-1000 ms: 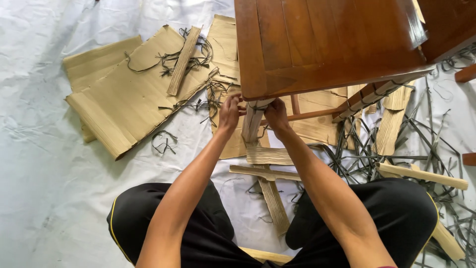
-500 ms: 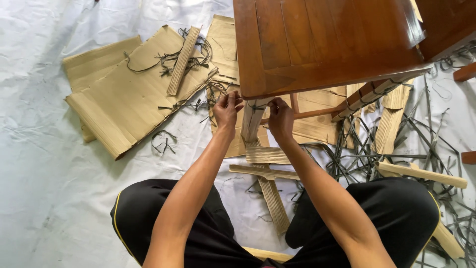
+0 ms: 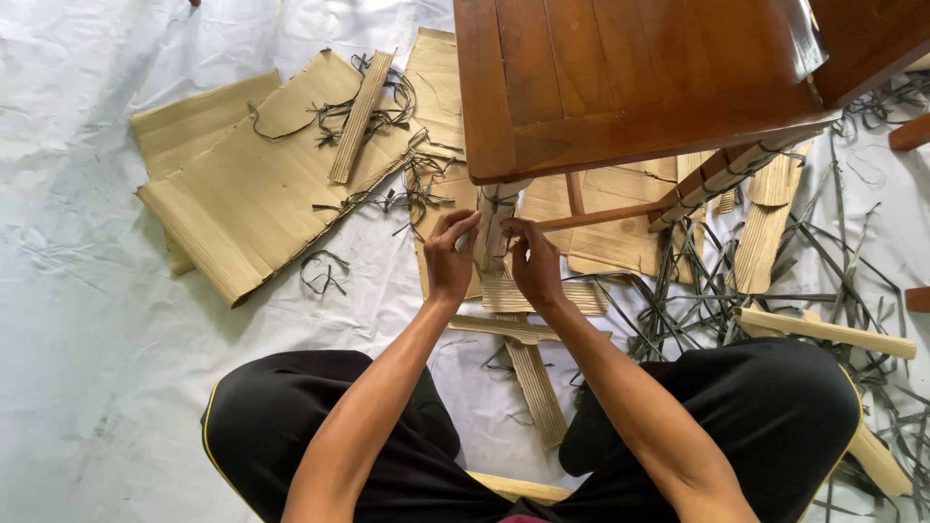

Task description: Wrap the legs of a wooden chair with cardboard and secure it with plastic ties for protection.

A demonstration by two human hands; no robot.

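Gripping cardboard-wrapped chair leg (image 3: 492, 225): left hand (image 3: 448, 254) and right hand (image 3: 532, 263) pinch its wrapping from both sides, beneath wooden chair seat (image 3: 630, 77). Floor sheet (image 3: 87, 320) underneath.

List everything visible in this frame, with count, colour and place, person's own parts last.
wooden table: one, glossy reddish-brown, top right
wrapped table leg: one, tan cardboard tied with dark strap, centre, between both hands
cardboard sheets: several, tan, corrugated, upper left on the floor
cardboard strips: several, tan, below the hands and at right
cut straps: many, dark grey, scattered right
floor sheet: one, white, crumpled
black shorts: one pair, bottom
left hand: fingers on the leg wrapping
right hand: fingers at the wrapping
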